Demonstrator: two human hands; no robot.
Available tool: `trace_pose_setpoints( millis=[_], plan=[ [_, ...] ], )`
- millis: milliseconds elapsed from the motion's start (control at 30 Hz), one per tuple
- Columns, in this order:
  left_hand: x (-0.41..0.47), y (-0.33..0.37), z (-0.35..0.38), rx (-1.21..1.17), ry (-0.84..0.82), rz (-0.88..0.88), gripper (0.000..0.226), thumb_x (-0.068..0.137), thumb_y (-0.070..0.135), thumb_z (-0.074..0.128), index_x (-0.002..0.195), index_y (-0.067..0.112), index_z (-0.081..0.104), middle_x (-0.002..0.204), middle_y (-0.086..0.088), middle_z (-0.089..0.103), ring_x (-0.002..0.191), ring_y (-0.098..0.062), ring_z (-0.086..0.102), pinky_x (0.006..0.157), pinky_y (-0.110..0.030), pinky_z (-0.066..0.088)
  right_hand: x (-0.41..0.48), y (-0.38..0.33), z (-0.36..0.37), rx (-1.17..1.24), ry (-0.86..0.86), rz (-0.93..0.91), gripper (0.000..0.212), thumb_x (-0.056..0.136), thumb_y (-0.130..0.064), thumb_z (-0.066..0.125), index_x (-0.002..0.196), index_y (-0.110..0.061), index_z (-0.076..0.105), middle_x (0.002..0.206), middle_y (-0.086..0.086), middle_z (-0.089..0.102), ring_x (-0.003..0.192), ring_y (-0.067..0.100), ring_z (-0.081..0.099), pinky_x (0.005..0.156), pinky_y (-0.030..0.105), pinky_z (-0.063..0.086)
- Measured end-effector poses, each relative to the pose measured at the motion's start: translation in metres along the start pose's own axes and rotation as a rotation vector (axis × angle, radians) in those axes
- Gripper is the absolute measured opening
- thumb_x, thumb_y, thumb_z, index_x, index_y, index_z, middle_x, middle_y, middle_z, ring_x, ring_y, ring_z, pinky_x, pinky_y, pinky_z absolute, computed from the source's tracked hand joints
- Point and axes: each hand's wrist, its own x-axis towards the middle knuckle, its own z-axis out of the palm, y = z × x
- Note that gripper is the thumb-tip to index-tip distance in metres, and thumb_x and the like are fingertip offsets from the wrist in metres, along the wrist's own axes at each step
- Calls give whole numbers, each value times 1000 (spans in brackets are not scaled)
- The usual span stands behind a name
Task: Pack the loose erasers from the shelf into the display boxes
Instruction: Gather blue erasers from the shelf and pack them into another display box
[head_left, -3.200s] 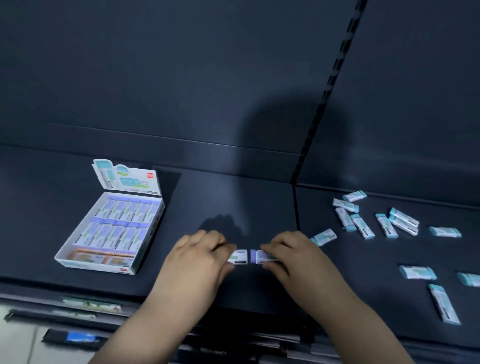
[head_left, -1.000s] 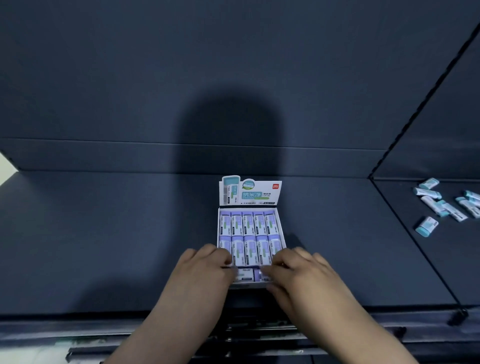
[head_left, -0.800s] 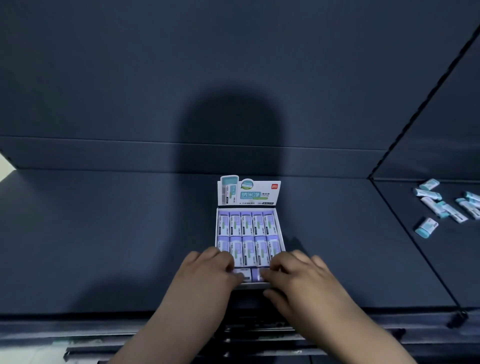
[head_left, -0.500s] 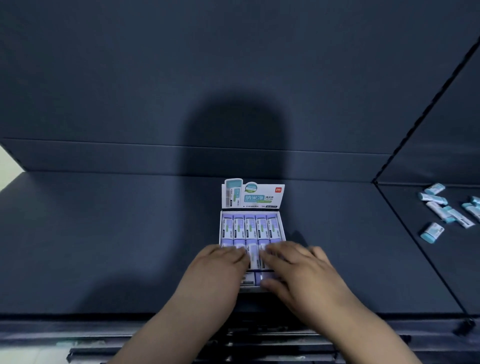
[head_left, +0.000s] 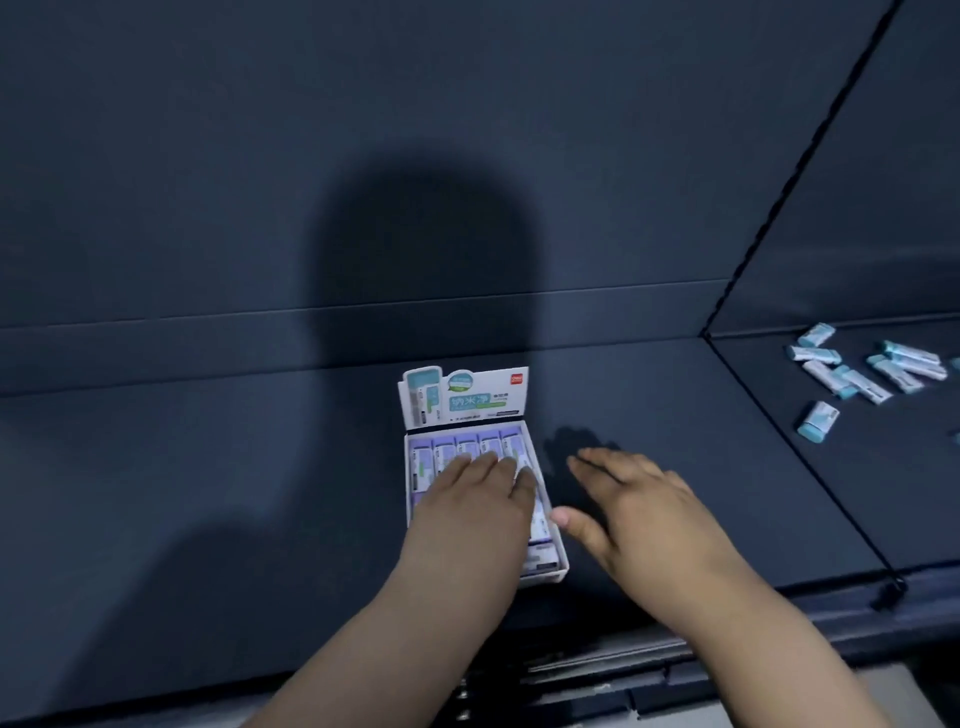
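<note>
Box (head_left: 555, 573): mid-shelf (head_left: 208, 467), visible rows full.
Left hand (head_left: 475, 501): flat, fingers straight, pressing packed erasers (head_left: 491, 442).
Right hand (head_left: 641, 512): spread, empty, just beside box.
Loose erasers (head_left: 857, 375): scattered far right, still unpacked; more packing likely remains.

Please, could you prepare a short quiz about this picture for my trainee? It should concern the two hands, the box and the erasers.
1. Fill in: the loose erasers lie on the shelf to the ___ of the display box.
2. Choose one: the left hand rests
A) flat on the packed erasers inside the display box
B) on the loose erasers
C) on the upright flap of the display box
3. True or false: the right hand pinches an eraser.

Key: 1 right. 2 A. 3 false: it is open and holds nothing, beside the display box.
</note>
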Motion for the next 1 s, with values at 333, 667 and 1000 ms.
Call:
trace_pose_setpoints(
  millis=[333,667,1000],
  plan=[
    [57,101,4,11,7,22,44,78,38,48,101,10,72,101,-4,72,94,-17,68,89,-33,50,-38,110,-16,50,12,63,66,90,-58,32,144,-21,27,152,-5,26,140,12,19,111,26,19],
    [121,284,13,30,-33,-47,58,100,44,25,149,18,12,155,1,19,142,-13,15,115,-28,2,-109,302,-39,46,5,98,69,90,-58,33,146,-20,22,153,-6,22,141,11,14,115,26,17],
    [148,333,20,-4,-64,-127,54,100,43,24,149,22,13,152,7,24,139,-12,21,115,-29,6,-106,364,-40,77,-33,52,66,91,-55,35,145,-20,24,151,-7,25,140,11,17,114,28,19]
  ],
)
